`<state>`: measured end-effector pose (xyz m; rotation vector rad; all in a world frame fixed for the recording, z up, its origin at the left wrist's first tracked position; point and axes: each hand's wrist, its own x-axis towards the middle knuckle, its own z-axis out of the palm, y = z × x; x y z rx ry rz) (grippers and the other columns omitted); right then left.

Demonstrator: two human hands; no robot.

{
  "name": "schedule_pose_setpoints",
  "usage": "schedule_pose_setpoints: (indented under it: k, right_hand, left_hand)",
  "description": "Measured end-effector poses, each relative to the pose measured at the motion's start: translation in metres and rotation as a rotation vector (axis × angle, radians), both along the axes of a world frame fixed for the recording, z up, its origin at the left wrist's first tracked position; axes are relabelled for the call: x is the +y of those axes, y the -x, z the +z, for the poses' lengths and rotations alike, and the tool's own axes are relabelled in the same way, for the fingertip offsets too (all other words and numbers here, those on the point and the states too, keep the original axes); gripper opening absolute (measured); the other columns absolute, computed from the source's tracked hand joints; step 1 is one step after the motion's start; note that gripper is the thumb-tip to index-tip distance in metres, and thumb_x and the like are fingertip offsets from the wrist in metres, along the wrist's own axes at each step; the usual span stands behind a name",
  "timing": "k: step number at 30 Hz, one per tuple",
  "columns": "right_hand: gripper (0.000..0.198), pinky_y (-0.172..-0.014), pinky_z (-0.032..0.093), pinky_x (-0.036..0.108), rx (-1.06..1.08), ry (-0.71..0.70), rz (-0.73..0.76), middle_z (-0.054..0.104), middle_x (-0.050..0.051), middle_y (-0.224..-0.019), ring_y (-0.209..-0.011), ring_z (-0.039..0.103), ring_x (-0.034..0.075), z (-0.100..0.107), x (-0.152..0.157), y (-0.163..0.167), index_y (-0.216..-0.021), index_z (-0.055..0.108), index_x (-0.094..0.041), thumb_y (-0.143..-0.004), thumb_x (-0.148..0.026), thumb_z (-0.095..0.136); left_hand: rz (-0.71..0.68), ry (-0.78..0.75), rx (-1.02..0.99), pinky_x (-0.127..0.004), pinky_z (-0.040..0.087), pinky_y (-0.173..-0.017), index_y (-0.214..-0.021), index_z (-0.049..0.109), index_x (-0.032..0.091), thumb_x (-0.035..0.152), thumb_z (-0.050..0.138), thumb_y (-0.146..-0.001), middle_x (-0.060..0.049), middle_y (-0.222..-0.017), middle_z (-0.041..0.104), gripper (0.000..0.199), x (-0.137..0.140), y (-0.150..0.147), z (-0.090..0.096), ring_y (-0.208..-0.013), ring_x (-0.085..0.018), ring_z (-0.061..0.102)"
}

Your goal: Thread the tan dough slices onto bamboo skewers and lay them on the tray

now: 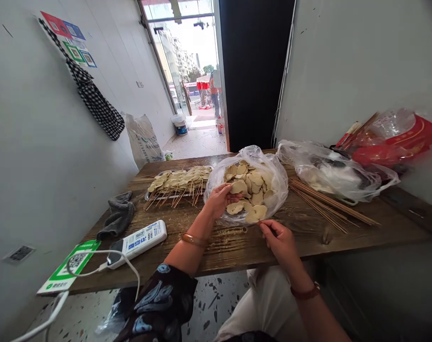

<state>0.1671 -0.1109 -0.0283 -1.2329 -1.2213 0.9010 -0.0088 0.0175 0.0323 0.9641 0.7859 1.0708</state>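
A clear plastic bag (280, 194) lies opened out on the table in front of me, heaped with thin, pale yellow, roundish slices (254, 181). Over its left side, my left hand (218, 200) pinches one pale slice (239, 187) between thumb and fingers. At the bag's near edge my right hand (279, 238) is closed on a thin skewer, mostly hidden by the fingers. A pale slice (256, 213) sits at the skewer's far end. To the left, rows of skewered slices (182, 178) lie on a tray, their sticks pointing toward me.
Loose bamboo skewers (321, 203) lie right of the bag, beside another plastic bag (340, 173) and red packaging (397, 142). On the left are a grey cloth (118, 214), a white payment device (139, 242) with a cable, and a green QR card (71, 267). A doorway opens beyond the table.
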Motion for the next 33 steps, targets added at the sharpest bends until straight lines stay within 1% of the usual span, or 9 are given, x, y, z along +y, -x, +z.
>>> schedule_pose_setpoints:
  k: [4, 7, 9, 11, 16, 21, 25, 29, 33]
  right_hand:
    - [0.033, -0.044, 0.034, 0.021, -0.039, 0.027, 0.03, 0.052, -0.002, -0.06, -0.046, 0.043, 0.009, 0.0, -0.001, -0.001, -0.087, 0.07, -0.015, -0.085, -0.045, 0.057]
    - [0.033, -0.043, 0.035, 0.021, -0.075, 0.048, 0.05, 0.051, -0.002, -0.06, -0.046, 0.044, 0.009, 0.001, -0.003, 0.0, -0.089, 0.07, -0.015, -0.086, -0.044, 0.056]
    - [0.032, -0.044, 0.036, 0.021, -0.115, 0.048, 0.057, 0.052, -0.002, -0.06, -0.047, 0.045, 0.01, 0.001, -0.003, 0.0, -0.091, 0.071, -0.015, -0.087, -0.043, 0.055]
    - [0.031, -0.044, 0.037, 0.021, -0.167, 0.044, 0.059, 0.053, -0.001, -0.061, -0.048, 0.046, 0.01, 0.0, -0.004, 0.0, -0.091, 0.071, -0.015, -0.087, -0.042, 0.055]
    - [0.031, -0.042, 0.037, 0.021, -0.266, 0.04, 0.05, 0.056, 0.001, -0.062, -0.047, 0.047, 0.011, -0.003, -0.005, -0.003, -0.092, 0.073, -0.017, -0.088, -0.042, 0.055]
    - [0.032, -0.041, 0.037, 0.021, -0.299, 0.044, 0.048, 0.061, 0.002, -0.065, -0.047, 0.049, 0.011, -0.009, -0.004, -0.004, -0.095, 0.073, -0.018, -0.088, -0.043, 0.055]
    - [0.032, -0.04, 0.037, 0.021, -0.307, 0.04, 0.032, 0.063, 0.003, -0.067, -0.046, 0.049, 0.01, -0.011, -0.003, -0.004, -0.094, 0.074, -0.018, -0.088, -0.043, 0.055]
    - [0.032, -0.042, 0.038, 0.021, -0.323, 0.032, 0.028, 0.06, 0.002, -0.064, -0.047, 0.051, 0.011, -0.008, -0.004, -0.003, -0.094, 0.074, -0.018, -0.088, -0.043, 0.054]
    - [0.033, -0.041, 0.037, 0.021, -0.341, 0.028, 0.033, 0.057, 0.001, -0.06, -0.047, 0.05, 0.012, -0.004, -0.004, -0.001, -0.094, 0.074, -0.017, -0.089, -0.042, 0.053]
  left_hand:
    - [0.018, -0.036, 0.019, -0.018, 0.047, -0.05, -0.083, 0.06, 0.013, 0.035, 0.082, -0.059, -0.003, -0.071, 0.068, 0.04, -0.002, 0.003, -0.007, -0.062, -0.014, 0.066]
    - [0.057, -0.073, 0.05, -0.017, 0.043, -0.049, -0.089, 0.065, 0.011, 0.035, 0.085, -0.055, -0.002, -0.069, 0.068, 0.047, -0.003, 0.004, -0.013, -0.058, -0.011, 0.063]
    - [0.067, -0.073, 0.043, -0.018, 0.044, -0.052, -0.09, 0.067, 0.01, 0.035, 0.084, -0.055, -0.003, -0.071, 0.068, 0.047, -0.003, 0.005, -0.015, -0.058, -0.01, 0.063]
    - [0.074, -0.072, 0.021, -0.019, 0.045, -0.055, -0.085, 0.067, 0.01, 0.035, 0.084, -0.055, -0.002, -0.07, 0.068, 0.042, -0.004, 0.007, -0.016, -0.057, -0.01, 0.062]
    - [0.104, -0.084, -0.047, -0.021, 0.047, -0.057, -0.082, 0.067, 0.011, 0.032, 0.084, -0.055, 0.0, -0.069, 0.066, 0.038, -0.007, 0.008, -0.014, -0.056, -0.008, 0.059]
    - [0.111, -0.081, -0.052, -0.023, 0.049, -0.059, -0.082, 0.066, 0.011, 0.032, 0.083, -0.055, 0.0, -0.069, 0.066, 0.038, -0.009, 0.003, -0.011, -0.059, -0.01, 0.062]
    - [0.106, -0.074, -0.054, -0.022, 0.049, -0.058, -0.082, 0.066, 0.011, 0.033, 0.084, -0.054, 0.0, -0.069, 0.066, 0.04, -0.011, 0.001, -0.011, -0.059, -0.011, 0.063]
    - [0.101, -0.07, -0.052, -0.023, 0.05, -0.059, -0.082, 0.066, 0.011, 0.033, 0.084, -0.054, -0.001, -0.071, 0.067, 0.04, -0.012, 0.001, -0.011, -0.061, -0.012, 0.064]
    - [0.102, -0.08, -0.057, -0.023, 0.051, -0.06, -0.081, 0.066, 0.011, 0.033, 0.084, -0.053, -0.001, -0.07, 0.067, 0.04, -0.012, 0.0, -0.011, -0.061, -0.011, 0.064]
